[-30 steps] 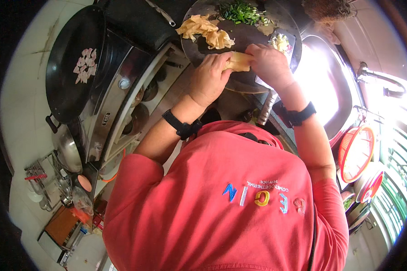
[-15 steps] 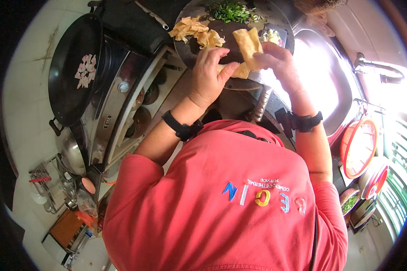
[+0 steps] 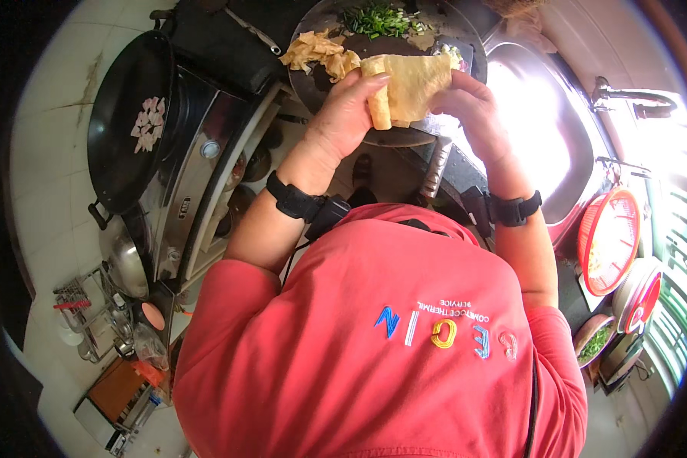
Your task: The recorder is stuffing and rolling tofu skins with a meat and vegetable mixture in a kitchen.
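Between my two hands is a pale yellow sheet of tofu skin, partly unrolled, over the near part of a round dark chopping board. My left hand grips its still-rolled edge, thumb on top. At the sheet's other side, my right hand pinches the edge; its fingertips are partly hidden. Crumpled pieces of cut tofu skin lie on the board beyond my left hand. Chopped green onion is heaped at the far side. A cleaver rests by my right hand, its handle toward me and chopped white bits near its blade.
A black wok holding pale sliced pieces sits on the stove at left. To the right are a bright sink, a tap and a red basket. A bowl of greens stands below the basket.
The tofu skin roll, held up by my right hand before, is now opened out into a sheet between both hands. My left hand has closed on its rolled edge.
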The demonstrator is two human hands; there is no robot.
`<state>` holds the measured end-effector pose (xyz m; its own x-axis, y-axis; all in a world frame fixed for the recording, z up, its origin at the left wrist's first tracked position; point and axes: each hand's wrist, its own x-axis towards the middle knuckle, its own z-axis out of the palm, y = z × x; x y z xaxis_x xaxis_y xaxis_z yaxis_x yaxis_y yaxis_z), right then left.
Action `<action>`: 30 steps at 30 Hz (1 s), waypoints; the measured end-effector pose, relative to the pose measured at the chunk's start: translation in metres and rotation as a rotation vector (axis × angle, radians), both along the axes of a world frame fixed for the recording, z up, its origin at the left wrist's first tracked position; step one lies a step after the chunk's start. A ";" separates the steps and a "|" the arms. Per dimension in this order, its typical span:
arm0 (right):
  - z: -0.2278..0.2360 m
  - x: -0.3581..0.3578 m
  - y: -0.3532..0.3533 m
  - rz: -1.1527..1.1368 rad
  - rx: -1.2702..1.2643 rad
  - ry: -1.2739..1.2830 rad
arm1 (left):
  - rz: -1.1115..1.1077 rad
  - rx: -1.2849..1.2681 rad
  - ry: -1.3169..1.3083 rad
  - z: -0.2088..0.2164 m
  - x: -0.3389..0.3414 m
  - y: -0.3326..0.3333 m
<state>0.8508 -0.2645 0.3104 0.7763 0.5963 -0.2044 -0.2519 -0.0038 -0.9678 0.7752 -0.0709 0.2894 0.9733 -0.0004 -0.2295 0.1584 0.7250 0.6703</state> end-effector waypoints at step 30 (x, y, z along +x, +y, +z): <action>0.002 -0.035 0.015 -0.545 -0.259 -0.499 | 0.268 0.368 -0.058 0.017 0.004 -0.054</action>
